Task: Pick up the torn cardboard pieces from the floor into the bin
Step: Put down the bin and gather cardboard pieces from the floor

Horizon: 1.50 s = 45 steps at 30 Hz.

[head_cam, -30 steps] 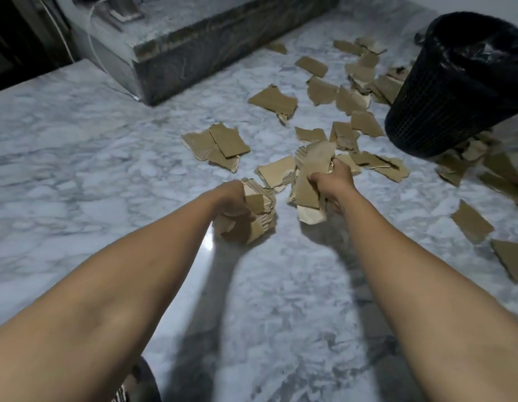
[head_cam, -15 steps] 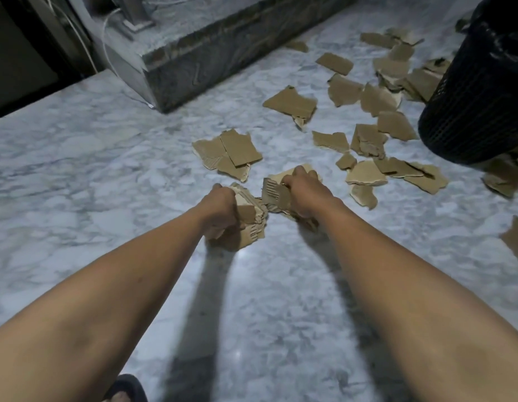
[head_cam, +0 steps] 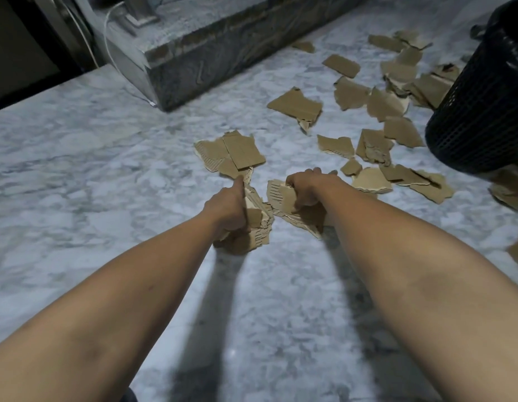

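Underfoot, as the head camera saw it, the floor [head_cam: 92,175] was pale marble veined with grey, glossy enough to carry the long shadows of both forearms. The left hand [head_cam: 227,208] gripped a wad of torn cardboard [head_cam: 259,227], its lower fingers curled round the stack while the index finger [head_cam: 239,184] stretched forward. The fingertip lay at the near edge of an overlapping cluster of pieces [head_cam: 237,153] lying flat on the marble; whether it actually touched them could not be told. Just beside it, the right hand [head_cam: 307,188] was closed knuckles-up over a second bundle [head_cam: 281,198], with the thumb pressed against its ribbed face. Beyond the right fingers and off to their right, loose scraps [head_cam: 376,104] lay strewn across the marble, some overlapping. They reached to the foot of the black mesh bin [head_cam: 484,111], which stood on the floor at the frame's right edge. Ahead and to the left of the left fingertips, a grey stone step [head_cam: 211,68] rose from the floor. A white cable [head_cam: 107,30] trailed over its corner, and a dark opening [head_cam: 19,53] lay further left.
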Each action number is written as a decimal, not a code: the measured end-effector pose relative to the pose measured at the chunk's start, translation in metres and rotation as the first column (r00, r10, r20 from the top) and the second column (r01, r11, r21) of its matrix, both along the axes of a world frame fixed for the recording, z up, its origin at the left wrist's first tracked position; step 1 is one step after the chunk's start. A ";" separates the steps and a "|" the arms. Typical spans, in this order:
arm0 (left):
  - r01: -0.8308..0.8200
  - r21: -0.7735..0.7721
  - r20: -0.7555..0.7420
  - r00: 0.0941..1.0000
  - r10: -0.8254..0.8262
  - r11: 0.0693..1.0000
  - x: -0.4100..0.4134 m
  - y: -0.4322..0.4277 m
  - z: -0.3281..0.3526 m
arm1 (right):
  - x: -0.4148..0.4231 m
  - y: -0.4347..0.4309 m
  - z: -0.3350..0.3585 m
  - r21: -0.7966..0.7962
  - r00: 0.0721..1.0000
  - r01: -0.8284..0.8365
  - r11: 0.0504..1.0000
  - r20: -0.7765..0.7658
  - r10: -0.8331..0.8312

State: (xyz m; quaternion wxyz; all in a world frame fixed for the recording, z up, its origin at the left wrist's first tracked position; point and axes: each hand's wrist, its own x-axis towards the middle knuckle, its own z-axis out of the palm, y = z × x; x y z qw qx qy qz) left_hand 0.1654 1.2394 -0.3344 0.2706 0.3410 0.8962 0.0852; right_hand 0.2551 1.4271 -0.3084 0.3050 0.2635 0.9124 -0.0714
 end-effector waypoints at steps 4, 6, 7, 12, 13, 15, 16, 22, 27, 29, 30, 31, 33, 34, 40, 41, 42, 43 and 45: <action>0.010 0.018 -0.082 0.997 -0.009 1.000 0.012 0.004 0.005 | 0.026 -0.004 -0.004 -0.113 0.982 0.103 0.988 -0.149 -0.120; -0.016 0.039 -0.127 0.992 0.021 0.999 0.020 0.003 0.006 | 0.040 -0.010 -0.006 -0.167 0.947 0.146 0.975 -0.261 -0.186; -0.032 0.052 -0.142 0.989 0.039 0.998 0.025 0.001 0.007 | 0.049 -0.013 -0.005 -0.231 0.917 0.187 0.955 -0.308 -0.254; -0.113 0.106 -0.168 0.977 0.129 0.988 0.038 -0.011 0.003 | 0.091 -0.010 -0.015 -0.427 0.763 0.450 0.785 -0.273 -0.586; -0.120 0.112 -0.168 0.976 0.138 0.986 0.039 -0.012 0.002 | 0.097 -0.008 -0.014 -0.438 0.746 0.471 0.766 -0.267 -0.610; -0.130 0.109 -0.166 0.975 0.147 0.986 0.039 -0.011 0.001 | 0.105 -0.005 -0.006 -0.507 0.706 0.479 0.717 -0.263 -0.658; -0.140 0.106 -0.155 0.976 0.155 0.984 0.037 -0.010 0.000 | 0.105 -0.004 -0.002 -0.557 0.678 0.473 0.683 -0.266 -0.686; -0.345 0.110 -0.002 0.938 0.347 0.932 0.020 -0.017 -0.007 | 0.047 -0.024 -0.004 -0.540 0.626 0.491 0.684 -0.328 -0.708; -0.394 0.102 0.027 0.919 0.393 0.913 0.016 -0.017 -0.012 | 0.006 -0.045 -0.021 -0.372 0.774 0.461 0.806 -0.276 -0.570; -0.399 0.083 0.052 0.917 0.396 0.913 0.013 -0.015 -0.011 | -0.002 -0.051 -0.021 -0.405 0.764 0.462 0.789 -0.269 -0.586; -0.401 0.070 0.063 0.916 0.397 0.913 0.012 -0.014 -0.010 | -0.004 -0.052 -0.018 -0.400 0.767 0.464 0.790 -0.265 -0.584; -0.402 0.063 0.071 0.915 0.398 0.913 0.012 -0.013 -0.008 | -0.004 -0.053 -0.017 -0.395 0.771 0.465 0.792 -0.260 -0.582; -0.406 0.070 0.092 0.912 0.399 0.911 0.015 -0.011 -0.003 | 0.002 -0.053 -0.012 -0.405 0.765 0.459 0.791 -0.272 -0.583; -0.410 0.084 0.106 0.910 0.401 0.908 0.018 -0.010 0.000 | 0.008 -0.051 -0.009 -0.423 0.750 0.459 0.781 -0.286 -0.596; -0.488 0.324 0.325 0.862 0.390 0.810 0.047 0.043 0.058 | 0.057 0.004 0.065 -0.461 0.587 0.447 0.767 -0.496 -0.640; -0.510 0.377 0.393 0.844 0.365 0.773 0.054 0.065 0.078 | 0.068 0.021 0.089 -0.455 0.542 0.443 0.772 -0.550 -0.635; -0.526 0.416 0.458 0.826 0.329 0.742 0.062 0.088 0.100 | 0.077 0.039 0.114 -0.454 0.495 0.443 0.773 -0.595 -0.633; -0.538 0.452 0.510 0.810 0.288 0.712 0.069 0.113 0.124 | 0.087 0.059 0.141 -0.452 0.450 0.446 0.772 -0.633 -0.630; -0.543 0.536 0.552 0.805 0.218 0.647 0.088 0.160 0.178 | 0.105 0.099 0.197 -0.407 0.388 0.452 0.794 -0.712 -0.585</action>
